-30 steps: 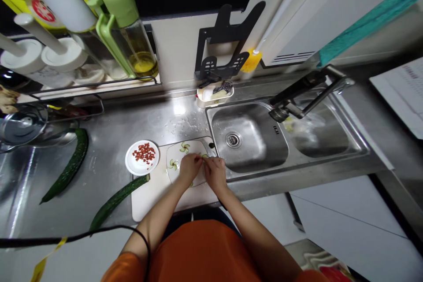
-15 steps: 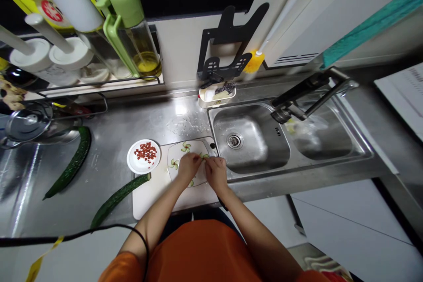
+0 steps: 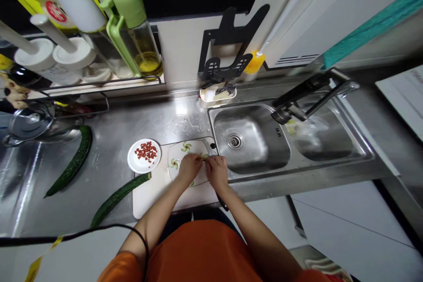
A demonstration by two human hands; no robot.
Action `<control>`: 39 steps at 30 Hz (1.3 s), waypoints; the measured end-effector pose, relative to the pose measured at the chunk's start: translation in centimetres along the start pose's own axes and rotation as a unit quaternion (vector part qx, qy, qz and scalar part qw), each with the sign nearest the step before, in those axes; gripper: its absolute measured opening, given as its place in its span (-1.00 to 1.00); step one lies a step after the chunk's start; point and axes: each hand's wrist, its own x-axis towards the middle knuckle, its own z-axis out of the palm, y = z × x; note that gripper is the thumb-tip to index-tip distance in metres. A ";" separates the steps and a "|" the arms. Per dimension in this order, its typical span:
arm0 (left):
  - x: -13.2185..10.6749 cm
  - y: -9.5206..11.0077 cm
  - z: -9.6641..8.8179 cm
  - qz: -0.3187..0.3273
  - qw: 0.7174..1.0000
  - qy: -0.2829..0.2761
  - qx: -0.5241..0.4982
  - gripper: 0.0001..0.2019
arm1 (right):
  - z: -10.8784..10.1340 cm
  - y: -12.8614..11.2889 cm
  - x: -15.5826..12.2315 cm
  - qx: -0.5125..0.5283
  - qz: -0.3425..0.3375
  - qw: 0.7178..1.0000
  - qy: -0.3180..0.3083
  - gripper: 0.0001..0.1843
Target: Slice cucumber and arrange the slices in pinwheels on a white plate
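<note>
My left hand (image 3: pixel 188 168) and my right hand (image 3: pixel 216 171) meet over a white plate (image 3: pixel 176 155) that lies on a white cutting board (image 3: pixel 148 200). Both hands have their fingers pinched together on thin green cucumber slices (image 3: pixel 204 157) at the plate's right side. Two flower-like arrangements of cucumber slices (image 3: pixel 186 146) sit on the bare part of the plate. A long cucumber (image 3: pixel 117 198) lies with one end on the board's left edge.
A small white dish of red bits (image 3: pixel 144 154) stands left of the plate. A second cucumber (image 3: pixel 72 163) lies further left on the steel counter. A double sink (image 3: pixel 254 141) with a faucet (image 3: pixel 307 97) is to the right. An oil bottle (image 3: pixel 139 39) and jars stand on a rack behind.
The view has drifted slightly to the left. Both hands stay pinched over the same spot on the plate.
</note>
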 end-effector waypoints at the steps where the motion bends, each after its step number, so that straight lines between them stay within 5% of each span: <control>1: 0.0 0.0 0.0 0.000 1.000 0.001 0.000 -0.85 | 0.1 0.0 0.1 -0.005 0.000 1.000 -0.001 -0.78; 28: 0.5 -0.4 0.3 0.004 0.999 0.006 -0.037 -0.85 | 1.2 0.1 0.6 0.012 0.054 0.998 0.004 -0.83; 39: 0.8 -0.8 1.1 0.053 0.998 0.006 -0.032 -0.82 | 0.9 -0.3 0.8 -0.010 0.055 0.998 -0.010 -0.82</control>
